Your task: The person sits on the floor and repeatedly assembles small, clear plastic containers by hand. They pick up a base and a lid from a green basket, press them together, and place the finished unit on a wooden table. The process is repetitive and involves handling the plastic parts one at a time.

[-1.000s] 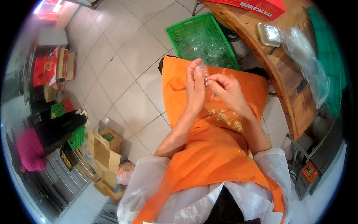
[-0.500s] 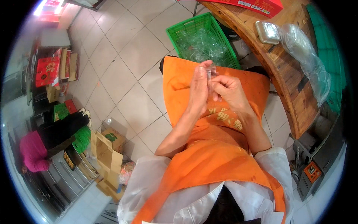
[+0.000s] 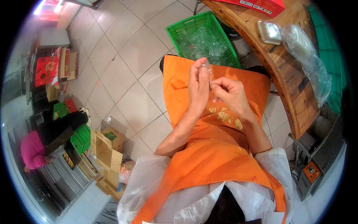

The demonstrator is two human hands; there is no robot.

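A small clear plastic container [image 3: 209,73] with ribbed sides is held upright above my orange apron. My left hand [image 3: 198,85] grips it from the left, the thumb lying along its face and the fingers behind. At its lower right edge, the curled thumb and forefinger of my right hand [image 3: 232,95] pinch; the exact contact is partly hidden by the fingers. Just beyond my hands stands a green plastic basket [image 3: 171,35], with many similar clear containers [image 3: 201,43] piled loosely inside.
At the right, a curved wooden table [image 3: 285,80] bears a closed clear container [image 3: 269,32], a plastic sleeve [image 3: 307,56] and a red box [image 3: 261,5]. A person in pink [image 3: 33,149] bends at the far left near open cardboard boxes [image 3: 108,153] and a green crate [image 3: 81,139].
My left hand has turned the container slightly, so more of its face shows. My right fingertips have slid down its edge. The person in pink has shifted an arm.
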